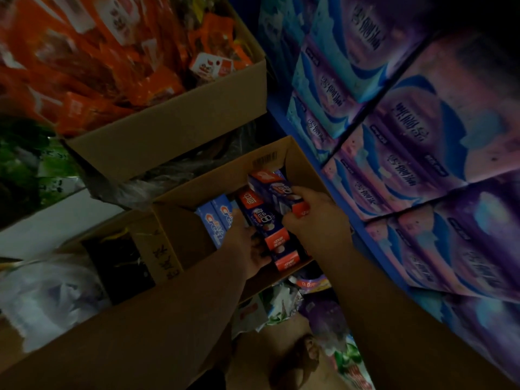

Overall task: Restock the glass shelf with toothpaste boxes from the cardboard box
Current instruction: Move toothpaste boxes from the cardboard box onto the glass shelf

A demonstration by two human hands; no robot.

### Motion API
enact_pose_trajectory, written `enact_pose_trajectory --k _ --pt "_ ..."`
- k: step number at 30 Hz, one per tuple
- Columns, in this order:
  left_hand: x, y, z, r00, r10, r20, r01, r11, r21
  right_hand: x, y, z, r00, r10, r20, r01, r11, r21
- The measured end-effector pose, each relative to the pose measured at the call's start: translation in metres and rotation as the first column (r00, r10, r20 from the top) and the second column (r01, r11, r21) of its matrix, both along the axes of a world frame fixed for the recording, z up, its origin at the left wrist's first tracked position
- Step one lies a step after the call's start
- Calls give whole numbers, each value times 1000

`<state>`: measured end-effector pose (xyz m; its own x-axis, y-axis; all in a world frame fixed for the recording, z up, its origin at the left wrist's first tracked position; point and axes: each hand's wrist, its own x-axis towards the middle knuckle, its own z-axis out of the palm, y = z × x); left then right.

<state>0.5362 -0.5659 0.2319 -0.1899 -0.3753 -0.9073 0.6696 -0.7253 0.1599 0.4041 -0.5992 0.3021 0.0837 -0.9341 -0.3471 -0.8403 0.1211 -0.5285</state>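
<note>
An open cardboard box (222, 175) sits in the middle of the head view, with toothpaste boxes inside. Blue Crest boxes (216, 218) lie at its left side. My left hand (247, 243) reaches into the box and grips a stack of purple-and-red toothpaste boxes (261, 220) from the left. My right hand (318, 218) holds another purple-and-red toothpaste box (273, 187), raised a little above the stack. No glass shelf is in view.
A bigger carton of orange snack packets (168, 128) stands above and left. Stacked purple and blue tissue packs (422, 130) fill the right side. Plastic bags (50, 294) and a dark box lie at the lower left. Loose packets (306, 305) lie on the floor.
</note>
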Motion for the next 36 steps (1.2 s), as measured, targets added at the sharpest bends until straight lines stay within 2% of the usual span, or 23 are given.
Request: enact_pose_trajectory --k 2,5,7,10,15,17,19,22,28,31,33,35,36 --pt "1 -1 -3 1000 15 -16 -15 1000 15 10 4 1 999 38 -11 -38 999 29" --pt "5 1 0 996 69 -52 -67 997 42 23 10 -22 986 138 -97 -120 977 174" --pt "6 3 6 991 93 -92 -90 995 34 29 21 -43 984 148 -99 -123 967 224" --pt "7 5 10 989 78 -127 -78 997 1 37 32 -61 992 76 -98 -61 988 144" --pt "11 5 9 996 -90 3 90 996 -24 34 27 -56 994 64 -87 -59 997 51" --pt "12 2 14 996 -86 11 87 995 -52 30 21 -42 999 28 -41 -28 999 19" --pt "11 -2 20 998 -48 -45 43 993 -109 27 15 -24 1000 10 -17 -10 999 32" --pt "9 -12 33 986 24 -163 -48 988 -147 18 16 6 998 59 -25 -58 998 34" --pt "-12 -20 91 985 -111 -132 89 983 -163 -10 41 66 978 206 -33 -209 974 -91" --pt "-25 -17 127 985 -99 -143 68 975 -210 -27 56 93 984 171 56 -159 971 -179" --pt "-33 -19 155 990 -32 -137 -4 968 -252 -35 63 114 975 153 163 -116 969 -217" --pt "-40 -23 179 990 69 -121 -104 945 -311 -36 67 137 922 55 383 1 989 -145" --pt "-42 -25 193 988 109 -109 -141 926 -349 -34 68 150 854 -37 519 86 994 -71"
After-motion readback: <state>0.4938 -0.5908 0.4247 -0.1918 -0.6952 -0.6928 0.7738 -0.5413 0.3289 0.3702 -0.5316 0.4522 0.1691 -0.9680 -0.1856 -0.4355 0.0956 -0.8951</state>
